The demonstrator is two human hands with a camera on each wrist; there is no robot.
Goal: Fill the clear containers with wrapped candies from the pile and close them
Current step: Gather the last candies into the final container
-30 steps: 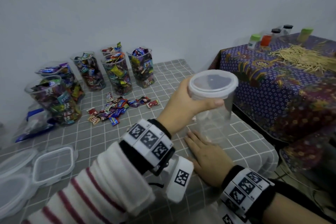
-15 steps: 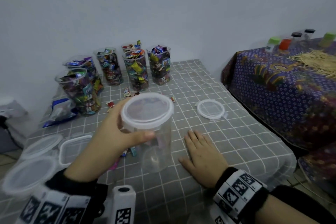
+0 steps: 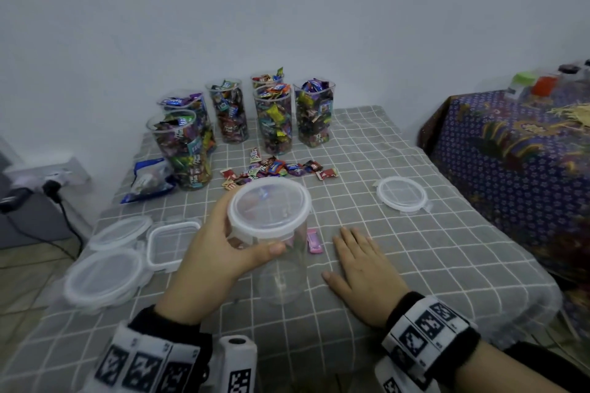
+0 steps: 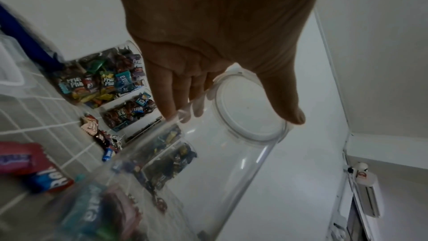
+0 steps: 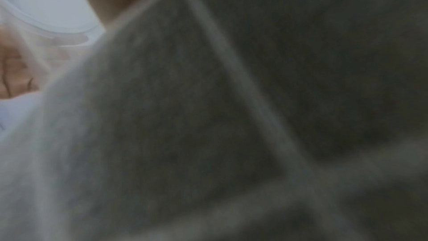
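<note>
My left hand (image 3: 230, 249) grips an empty clear container (image 3: 281, 268) just under its white lid (image 3: 269, 206), holding it over the grey checked tablecloth (image 3: 415, 265). The left wrist view shows the fingers and thumb of that left hand (image 4: 222, 87) curled round the container (image 4: 208, 162) near its lid (image 4: 250, 109). My right hand (image 3: 360, 265) lies flat on the cloth just right of the container, fingers straight. A small pile of wrapped candies (image 3: 277, 169) lies behind the container. A pink candy (image 3: 314, 241) lies beside it. Several clear containers full of candies (image 3: 274, 118) stand at the back.
A loose round lid (image 3: 402, 193) lies on the cloth to the right. More lids and a square lid (image 3: 172, 241) sit at the left edge. A blue bag (image 3: 147, 182) lies by the filled containers. A purple patterned table (image 3: 526, 153) stands to the right.
My left hand has carried the lidded container from the right side leftward and nearer, down to the middle of the table. The right hand has stayed flat on the cloth.
</note>
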